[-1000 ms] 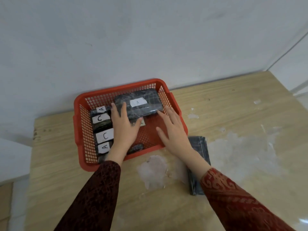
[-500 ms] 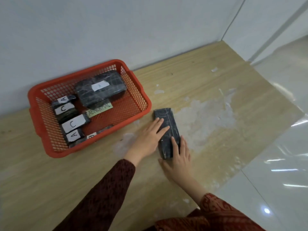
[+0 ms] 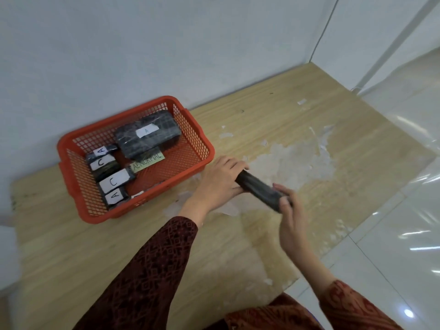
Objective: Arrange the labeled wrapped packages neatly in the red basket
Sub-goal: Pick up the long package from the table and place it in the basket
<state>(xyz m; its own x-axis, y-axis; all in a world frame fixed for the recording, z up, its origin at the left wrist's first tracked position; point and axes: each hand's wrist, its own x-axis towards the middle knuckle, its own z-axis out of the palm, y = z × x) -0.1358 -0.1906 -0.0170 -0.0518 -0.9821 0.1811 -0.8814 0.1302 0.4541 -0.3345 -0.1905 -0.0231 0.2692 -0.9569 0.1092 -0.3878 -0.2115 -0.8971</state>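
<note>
A red basket (image 3: 195, 160) stands on the wooden table at the left. Inside it a large dark wrapped package labeled A (image 3: 147, 135) lies at the back, partly over a green ABNORMAL tag (image 3: 147, 161). Several smaller labeled packages (image 3: 108, 177) marked A and C line the basket's left side. To the right of the basket, a dark wrapped package (image 3: 258, 190) is tilted on its edge just above the table. My left hand (image 3: 220, 179) grips its far end and my right hand (image 3: 289, 210) grips its near end. No label shows on it.
The wooden table (image 3: 309, 129) has worn whitish patches right of the basket. A pale wall runs behind the basket. The table's right edge borders a glossy white tiled floor (image 3: 392, 234). My patterned dark red sleeves cross the lower table.
Both hands left the basket and moved right to the package lying flat on the table. They have now gripped it at both ends and tipped it up onto its edge.
</note>
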